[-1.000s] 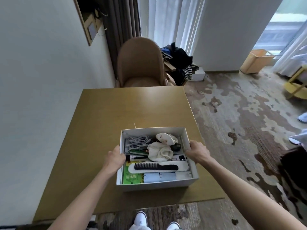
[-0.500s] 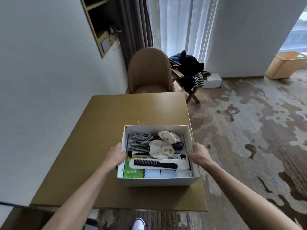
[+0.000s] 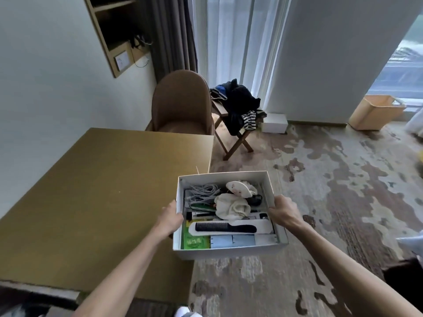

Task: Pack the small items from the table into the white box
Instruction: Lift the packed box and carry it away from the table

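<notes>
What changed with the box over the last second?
The white box moved right, off the table to mostly past its right edge, over the carpet. The left hand and right hand still grip its side walls; the comb and other contents lie unchanged.
</notes>
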Demonstrator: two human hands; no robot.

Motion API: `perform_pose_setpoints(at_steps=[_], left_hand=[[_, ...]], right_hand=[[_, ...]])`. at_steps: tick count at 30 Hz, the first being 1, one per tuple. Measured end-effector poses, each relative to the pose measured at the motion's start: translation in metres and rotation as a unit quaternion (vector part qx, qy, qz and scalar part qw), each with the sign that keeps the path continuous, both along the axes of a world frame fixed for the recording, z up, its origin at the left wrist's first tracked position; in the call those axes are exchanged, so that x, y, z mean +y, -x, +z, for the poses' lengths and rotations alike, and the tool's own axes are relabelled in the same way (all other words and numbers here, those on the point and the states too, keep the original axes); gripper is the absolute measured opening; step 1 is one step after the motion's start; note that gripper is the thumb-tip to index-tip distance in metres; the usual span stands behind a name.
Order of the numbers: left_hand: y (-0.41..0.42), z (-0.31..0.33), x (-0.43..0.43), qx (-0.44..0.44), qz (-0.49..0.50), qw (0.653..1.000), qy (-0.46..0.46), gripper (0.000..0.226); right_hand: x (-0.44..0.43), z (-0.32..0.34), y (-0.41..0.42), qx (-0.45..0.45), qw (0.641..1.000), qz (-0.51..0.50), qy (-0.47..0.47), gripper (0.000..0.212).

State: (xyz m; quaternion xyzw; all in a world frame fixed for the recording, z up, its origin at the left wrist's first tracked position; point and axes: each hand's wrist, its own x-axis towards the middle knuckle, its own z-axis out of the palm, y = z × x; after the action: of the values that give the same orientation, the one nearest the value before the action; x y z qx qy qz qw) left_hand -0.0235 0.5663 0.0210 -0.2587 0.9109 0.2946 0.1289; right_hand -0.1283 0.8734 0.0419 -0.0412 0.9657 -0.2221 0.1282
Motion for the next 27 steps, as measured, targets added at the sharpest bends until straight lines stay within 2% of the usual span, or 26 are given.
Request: perform_pose_setpoints(at_steps=[5, 8, 17, 22, 25, 27], left_hand=[[0.045, -0.011, 0.019, 0.001, 0.001, 1.000, 0.009, 0.053], [0.088, -0.017, 0.025, 0.011, -0.011, 1.000, 0.010, 0.049], [0.269, -0.040, 0.052, 0.052, -0.046, 0.998, -0.003, 0.044], [0.367, -0.042, 0.081, 0.036, -0.093, 0.995, -0.003, 0.055], [0.429, -0.047, 0.103, 0.015, -0.133, 0.991, 0.000, 0.048], [0.473, -0.054, 0.120, 0.000, -0.155, 0.988, 0.000, 0.049]], right_hand=[[0.021, -0.010, 0.048, -0.029, 1.000, -0.002, 0.011, 0.010], [0.030, -0.018, 0.090, -0.042, 0.999, -0.014, 0.031, 0.020], [0.064, -0.019, 0.239, -0.032, 0.998, -0.050, 0.011, 0.014], [0.095, -0.021, 0.300, -0.035, 0.993, -0.115, -0.014, 0.012], [0.120, -0.034, 0.339, -0.054, 0.986, -0.156, -0.016, 0.019], [0.139, -0.048, 0.371, -0.066, 0.983, -0.171, -0.015, 0.010]])
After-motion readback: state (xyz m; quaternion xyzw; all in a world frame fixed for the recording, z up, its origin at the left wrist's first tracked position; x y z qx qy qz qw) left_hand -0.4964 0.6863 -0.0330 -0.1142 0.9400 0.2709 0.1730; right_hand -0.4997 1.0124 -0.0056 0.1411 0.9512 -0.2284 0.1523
